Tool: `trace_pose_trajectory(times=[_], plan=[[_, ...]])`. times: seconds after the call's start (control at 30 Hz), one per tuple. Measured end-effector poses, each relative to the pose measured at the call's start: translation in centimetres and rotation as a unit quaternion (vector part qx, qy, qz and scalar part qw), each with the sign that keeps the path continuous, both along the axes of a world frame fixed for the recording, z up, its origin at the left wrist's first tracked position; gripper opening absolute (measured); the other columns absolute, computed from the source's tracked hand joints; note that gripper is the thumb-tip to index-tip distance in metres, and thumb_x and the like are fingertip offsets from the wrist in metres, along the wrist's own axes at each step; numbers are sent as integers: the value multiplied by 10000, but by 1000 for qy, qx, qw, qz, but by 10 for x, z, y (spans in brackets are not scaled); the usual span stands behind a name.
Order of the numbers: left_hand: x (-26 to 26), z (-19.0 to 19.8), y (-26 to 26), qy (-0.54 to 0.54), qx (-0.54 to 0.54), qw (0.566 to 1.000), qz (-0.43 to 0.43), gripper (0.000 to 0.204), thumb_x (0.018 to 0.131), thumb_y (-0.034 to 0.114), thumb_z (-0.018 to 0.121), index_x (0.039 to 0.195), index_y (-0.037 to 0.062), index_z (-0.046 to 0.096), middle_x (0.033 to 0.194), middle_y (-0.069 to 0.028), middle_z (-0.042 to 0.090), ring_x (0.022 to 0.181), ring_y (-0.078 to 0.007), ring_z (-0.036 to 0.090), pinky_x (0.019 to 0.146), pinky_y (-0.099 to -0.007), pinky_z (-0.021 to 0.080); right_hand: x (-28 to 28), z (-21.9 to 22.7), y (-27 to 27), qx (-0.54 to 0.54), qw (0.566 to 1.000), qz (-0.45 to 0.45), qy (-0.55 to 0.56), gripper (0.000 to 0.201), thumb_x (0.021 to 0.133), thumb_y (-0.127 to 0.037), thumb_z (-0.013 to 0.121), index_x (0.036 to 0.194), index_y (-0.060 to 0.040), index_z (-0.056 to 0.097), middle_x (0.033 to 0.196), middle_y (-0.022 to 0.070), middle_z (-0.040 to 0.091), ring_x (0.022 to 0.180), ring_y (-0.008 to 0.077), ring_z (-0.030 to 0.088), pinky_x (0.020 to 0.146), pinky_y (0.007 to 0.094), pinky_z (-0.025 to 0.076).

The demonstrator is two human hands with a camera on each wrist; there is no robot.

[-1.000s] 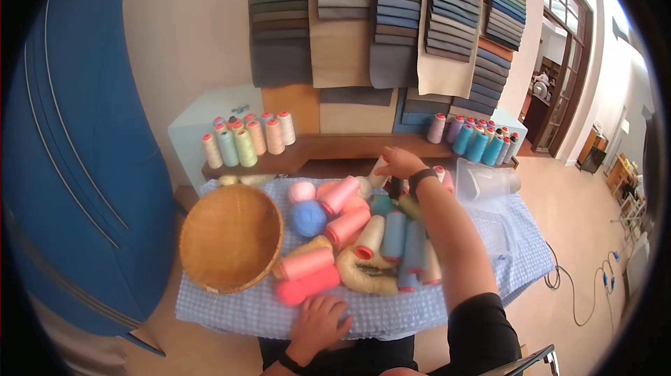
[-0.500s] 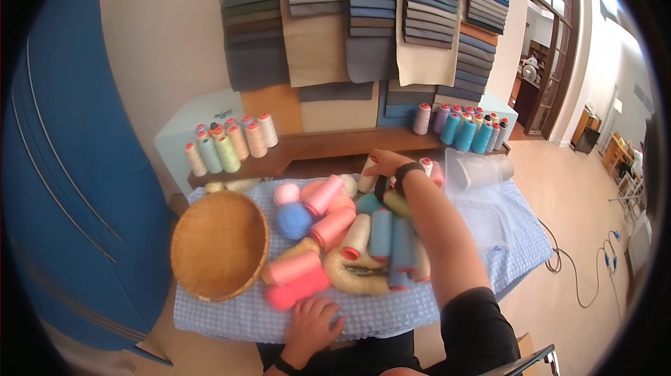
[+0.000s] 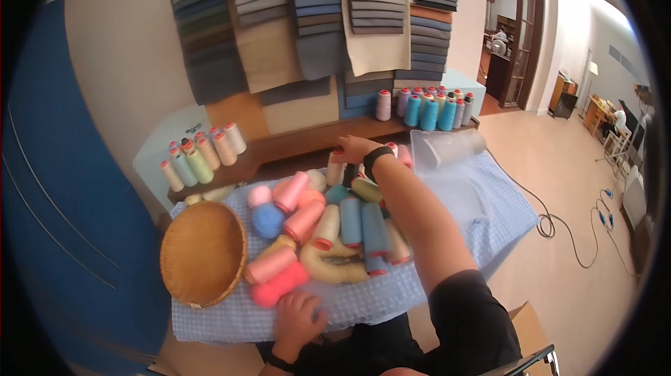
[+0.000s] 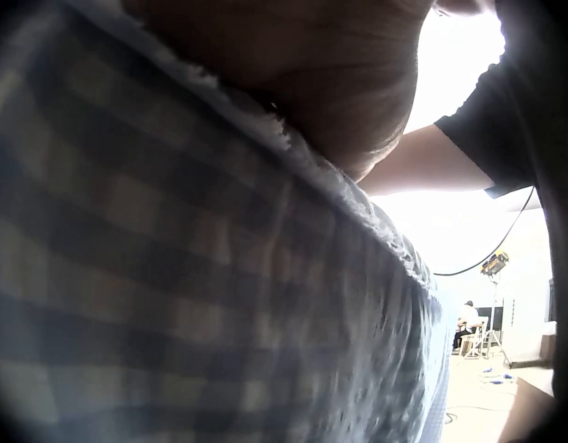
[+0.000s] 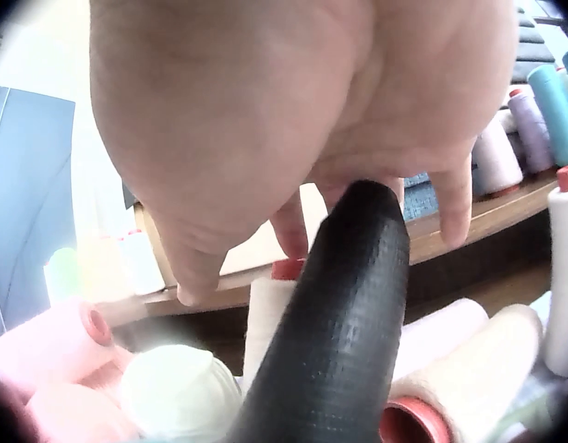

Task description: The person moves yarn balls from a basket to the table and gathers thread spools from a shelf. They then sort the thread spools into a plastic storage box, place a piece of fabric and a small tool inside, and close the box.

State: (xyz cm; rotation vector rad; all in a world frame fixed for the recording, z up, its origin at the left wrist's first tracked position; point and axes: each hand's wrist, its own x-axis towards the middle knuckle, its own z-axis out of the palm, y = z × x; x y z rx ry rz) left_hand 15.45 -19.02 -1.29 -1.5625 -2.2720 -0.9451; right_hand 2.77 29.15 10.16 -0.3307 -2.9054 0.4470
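My right hand (image 3: 358, 149) reaches to the back of the pile and pinches the red top of a cream thread cone (image 3: 335, 168), which stands nearly upright. In the right wrist view the thumb and a finger come down at the cream cone (image 5: 268, 318), partly hidden behind a black thread cone (image 5: 335, 314) under the palm. My left hand (image 3: 299, 316) is at the table's front edge, fingers loosely bent and holding nothing, close by a hot-pink yarn skein (image 3: 279, 285). Its wrist view shows mostly the checked cloth (image 4: 201, 277) and the dark underside of the hand (image 4: 302, 74).
A round wicker basket (image 3: 203, 254) stands at the left. Pink, blue and cream cones, a blue yarn ball (image 3: 268, 220) and a beige yarn hank (image 3: 335, 270) crowd the middle. Clear plastic boxes (image 3: 447, 187) lie at the right. Upright cones line a wooden shelf (image 3: 293, 144) behind.
The head view has swung right, so everything sits further left in it. The cream cone under my right hand has come more upright. My left fingers have lifted and bent slightly.
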Motion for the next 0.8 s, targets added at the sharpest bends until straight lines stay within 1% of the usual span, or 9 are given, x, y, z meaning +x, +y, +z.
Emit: trace_pose_trajectory(times=[0.07, 0.17, 0.27, 0.33, 0.43, 0.5, 0.57, 0.63, 0.8], plan=[[-1, 0, -3, -2, 36, 999, -10, 219, 831, 166, 795, 1031, 102, 735, 1101, -61, 694, 1066, -318, 653, 970, -456, 496, 12, 11, -9, 24, 998, -55, 13, 703, 920, -629, 714, 1326, -57, 678, 1372, 240, 652, 1261, 433, 635, 1061, 500, 502], [0, 10, -11, -15, 60, 997, -45, 248, 801, 139, 814, 1030, 90, 733, 1091, -77, 698, 1025, -340, 663, 922, -464, 522, 39, 43, -27, 78, 995, -67, 12, 702, 935, -631, 688, 1383, -91, 658, 1452, 200, 618, 1366, 399, 585, 1124, 607, 430], [8, 52, -23, 20, 65, 995, -66, 255, 790, 121, 813, 1028, 79, 732, 1096, -94, 702, 1002, -344, 673, 902, -477, 532, 57, 65, -47, 131, 975, 31, 178, 474, 951, -471, 711, 1251, -104, 693, 1270, 149, 671, 1222, 380, 638, 1069, 574, 459], [-4, 86, -28, 76, 72, 993, -58, 241, 797, 111, 800, 1024, 73, 728, 1097, -107, 703, 1008, -348, 675, 895, -478, 536, 76, 81, -88, 114, 957, 59, 260, 313, 957, -358, 718, 1143, -107, 704, 1174, 123, 685, 1143, 355, 654, 1012, 523, 480], [-41, 142, -19, 156, 98, 982, -48, 220, 804, 99, 782, 1008, 57, 712, 1071, -141, 697, 1010, -367, 673, 899, -483, 538, 113, 85, -149, 96, 929, 140, 328, 232, 931, -298, 745, 1045, -101, 697, 985, 92, 699, 1022, 318, 684, 953, 470, 485], [-74, 175, -5, 156, 88, 983, -38, 204, 827, 110, 773, 1004, 45, 694, 1050, -153, 689, 1018, -386, 664, 906, -486, 534, 140, 79, -181, 105, 929, 152, 321, 230, 916, -288, 759, 1003, -86, 692, 926, 92, 694, 940, 313, 688, 931, 454, 487], [-105, 197, 12, 95, 65, 993, 33, 171, 869, 124, 749, 1002, 38, 686, 1052, -162, 683, 1029, -395, 658, 920, -480, 530, 163, 65, -205, 102, 927, 153, 328, 225, 904, -276, 771, 973, -82, 682, 884, 89, 686, 878, 302, 682, 899, 438, 487], [-155, 209, 29, 188, 53, 980, 42, 140, 908, 146, 719, 992, 40, 685, 1045, -151, 686, 1030, -386, 659, 912, -474, 529, 185, 58, -228, 51, 922, 161, 347, 203, 894, -256, 782, 965, -100, 672, 876, 69, 674, 858, 281, 675, 843, 425, 473], [-257, 216, 51, 231, -95, 956, 154, 159, 915, 198, 707, 978, 52, 691, 1043, -143, 696, 1042, -370, 667, 894, -501, 528, 201, 34, -246, 21, 918, 178, 354, 157, 903, -221, 778, 974, -118, 684, 892, 50, 667, 859, 263, 671, 791, 415, 459]])
